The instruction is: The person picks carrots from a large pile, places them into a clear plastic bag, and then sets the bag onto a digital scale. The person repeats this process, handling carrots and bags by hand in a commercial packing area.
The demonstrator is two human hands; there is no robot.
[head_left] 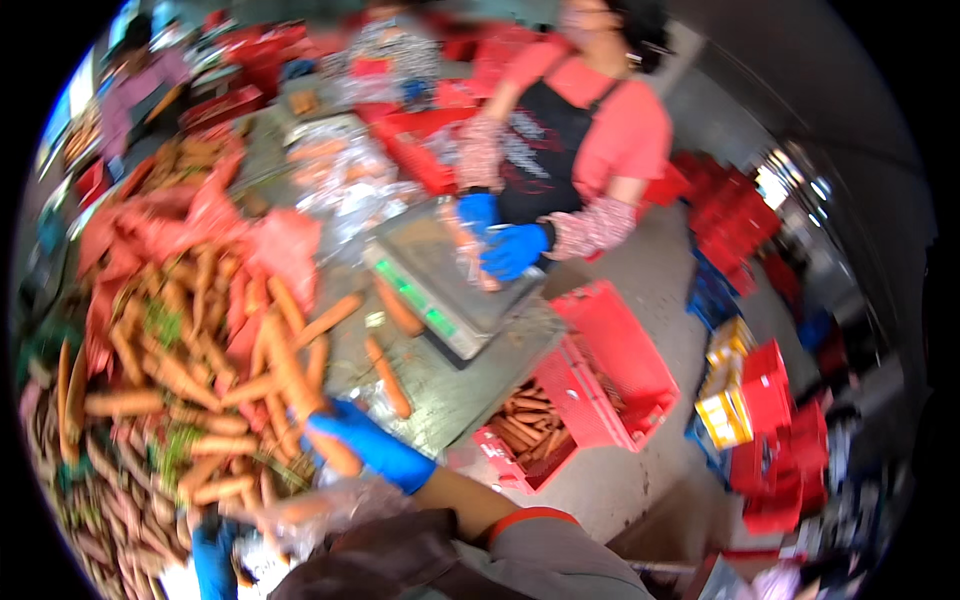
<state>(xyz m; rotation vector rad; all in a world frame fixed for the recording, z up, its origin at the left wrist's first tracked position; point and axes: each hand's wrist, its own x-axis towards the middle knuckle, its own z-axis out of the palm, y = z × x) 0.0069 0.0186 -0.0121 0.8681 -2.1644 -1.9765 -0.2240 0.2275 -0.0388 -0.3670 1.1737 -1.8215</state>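
My right hand (375, 447), in a blue glove, is closed round a long thick carrot (290, 375) pointing away from me. Close to my body at the lower left, my gloved left hand (213, 557) is at the edge of a clear plastic bag (345, 505) and seems to grip it; blur hides its fingers in part. Carrots show through the film. Just beyond my hands, loose carrots (180, 370) with bits of green leaf lie heaped on a torn red plastic sheet (150, 225). A single carrot (388, 377) rests on the metal table (440, 400).
Across the table a co-worker's blue-gloved hands (512, 250) hold bagged carrots over a digital scale (450, 290). Filled clear bags (350, 180) lie beyond it. Red crates (620, 365) stand on the floor to the right, one with carrots (525, 425). More people work farther back.
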